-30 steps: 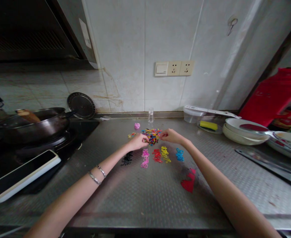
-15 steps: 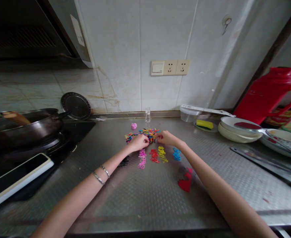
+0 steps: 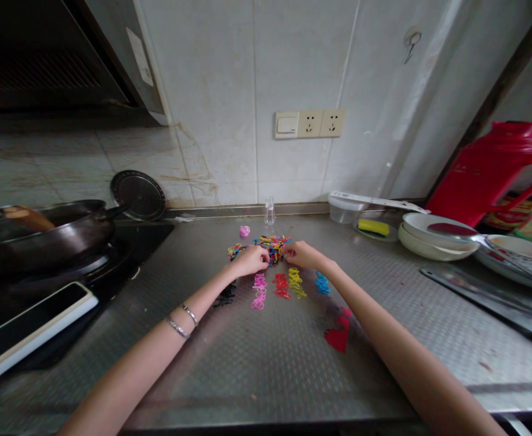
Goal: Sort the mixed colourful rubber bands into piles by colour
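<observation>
A mixed heap of small coloured rubber bands (image 3: 272, 244) lies on the steel counter. My left hand (image 3: 251, 260) rests at its near left edge, fingers curled in a pinch; what they hold, if anything, is hidden. At the heap's right edge is my right hand (image 3: 302, 254), thumb and fingers pressed together, their contents too small to make out. Nearer me lie single-colour groups: black bands (image 3: 224, 295) partly behind my left wrist, pink bands (image 3: 259, 292), red bands (image 3: 281, 286), yellow bands (image 3: 297, 283) and blue bands (image 3: 322, 283).
Behind the heap are a pink lump (image 3: 244, 231) and a small clear bottle (image 3: 270, 212). A torn red piece (image 3: 338, 330) lies by my right forearm. Left is a pan (image 3: 43, 230) on the stove; right are bowls (image 3: 438, 245), a yellow sponge (image 3: 373, 227) and a red thermos (image 3: 483, 175).
My left hand has slid slightly left along the heap's near edge. My right fingertips have moved a little left, closer against the heap. The sorted groups look unchanged.
</observation>
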A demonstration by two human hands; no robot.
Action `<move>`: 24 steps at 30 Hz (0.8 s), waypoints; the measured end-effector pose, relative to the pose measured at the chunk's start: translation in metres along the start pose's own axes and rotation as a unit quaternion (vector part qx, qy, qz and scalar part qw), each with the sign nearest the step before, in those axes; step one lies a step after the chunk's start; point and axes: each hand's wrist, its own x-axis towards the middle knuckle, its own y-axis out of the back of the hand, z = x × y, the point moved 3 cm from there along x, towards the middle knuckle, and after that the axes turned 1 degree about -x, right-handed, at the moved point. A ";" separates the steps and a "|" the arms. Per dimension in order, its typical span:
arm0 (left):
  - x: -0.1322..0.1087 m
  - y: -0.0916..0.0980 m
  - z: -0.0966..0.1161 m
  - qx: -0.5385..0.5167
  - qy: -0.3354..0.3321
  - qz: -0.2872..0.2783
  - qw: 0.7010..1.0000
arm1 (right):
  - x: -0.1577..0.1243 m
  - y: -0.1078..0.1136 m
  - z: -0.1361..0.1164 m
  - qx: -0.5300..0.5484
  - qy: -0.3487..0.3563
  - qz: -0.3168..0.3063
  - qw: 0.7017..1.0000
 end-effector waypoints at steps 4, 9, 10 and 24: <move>-0.003 0.011 0.002 -0.009 0.015 -0.019 1.000 | 0.000 -0.002 0.001 -0.002 -0.002 0.008 1.000; -0.009 0.024 0.002 -0.019 0.051 -0.066 0.996 | 0.001 -0.006 0.005 0.003 -0.014 0.027 1.000; -0.010 0.024 0.002 -0.023 0.054 -0.071 0.996 | 0.001 -0.006 0.005 0.008 -0.012 0.031 0.999; -0.013 0.018 0.006 -0.012 0.020 -0.064 0.998 | 0.004 -0.010 0.010 0.044 0.005 0.043 0.998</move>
